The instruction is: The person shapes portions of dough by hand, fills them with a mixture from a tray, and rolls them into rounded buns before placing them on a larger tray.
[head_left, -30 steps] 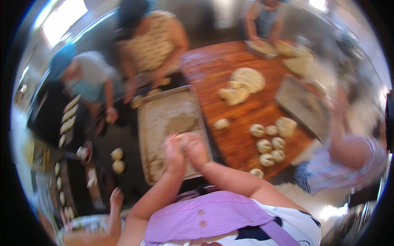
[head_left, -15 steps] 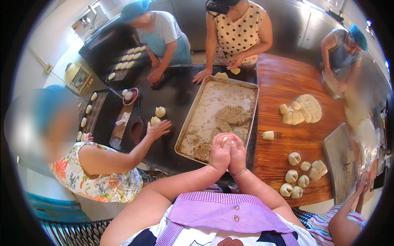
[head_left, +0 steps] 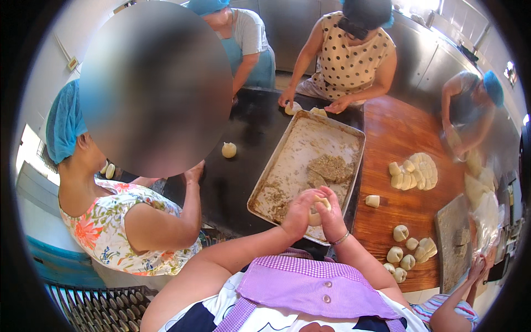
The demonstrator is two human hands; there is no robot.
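Note:
My left hand (head_left: 298, 213) and my right hand (head_left: 332, 218) are cupped around a pale piece of dough (head_left: 315, 218) above the metal tray (head_left: 298, 144). The fingers of both are curled around it, partly hiding it. The tray has smears and a flattened mound of brown, crumbly filling (head_left: 332, 169). It lies on a black worktop (head_left: 221, 193). Right of it, on a wooden board (head_left: 387, 127), are a cluster of cut dough pieces (head_left: 417, 171), a single upright piece (head_left: 372, 201) and several round lumps (head_left: 400, 232). A lone dough ball (head_left: 228, 149) sits left of the tray.
Co-workers stand round the worktop, one in a floral top (head_left: 149, 227) at left, others opposite (head_left: 354, 61) and at right (head_left: 467, 105). A worn metal tray (head_left: 451, 227) lies at the board's right edge. A slatted chair back (head_left: 99, 310) is at lower left.
My hands have separated slightly, showing more of the dough between them. The view has shifted. The co-worker in floral has drawn a hand leftward, away from the dough balls; only one ball shows there now.

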